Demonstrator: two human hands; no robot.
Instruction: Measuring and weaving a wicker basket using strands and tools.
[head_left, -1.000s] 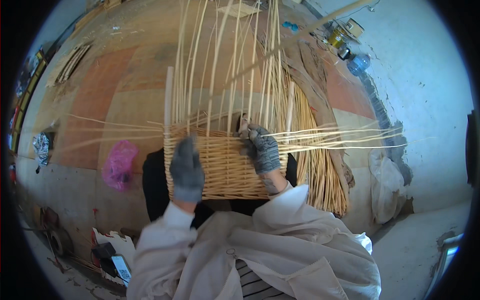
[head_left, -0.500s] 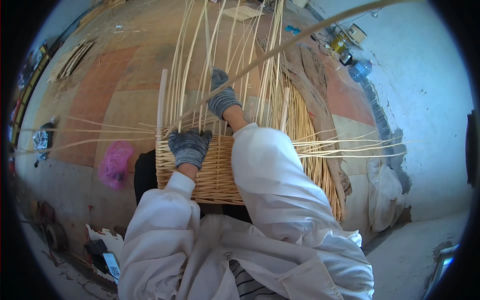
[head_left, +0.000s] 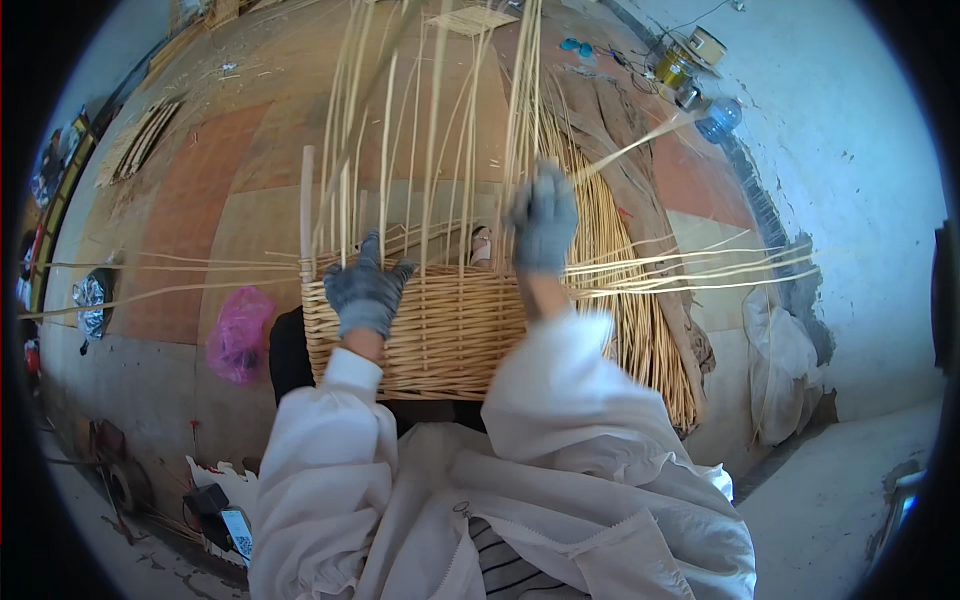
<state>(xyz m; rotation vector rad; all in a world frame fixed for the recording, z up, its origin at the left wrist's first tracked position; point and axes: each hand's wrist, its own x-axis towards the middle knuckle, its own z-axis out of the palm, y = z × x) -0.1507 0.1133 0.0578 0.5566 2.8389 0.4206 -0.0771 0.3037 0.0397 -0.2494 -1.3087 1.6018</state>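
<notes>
Now your right hand (head_left: 543, 220) has dropped to one o'clock, gripping a weaver rod (head_left: 640, 143); left hand (head_left: 365, 290) stays spread on the basket (head_left: 440, 325) rim.

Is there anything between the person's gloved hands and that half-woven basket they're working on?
Nothing visible. The left hand rests on the woven rim of the wicker basket. The right hand is up among the upright stakes, blurred, apparently gripping a loose strand.

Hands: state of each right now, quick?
Left hand: fingers spread, pressing on the woven basket rim.
Right hand: blurred, closed around a loose cane strand.
</notes>
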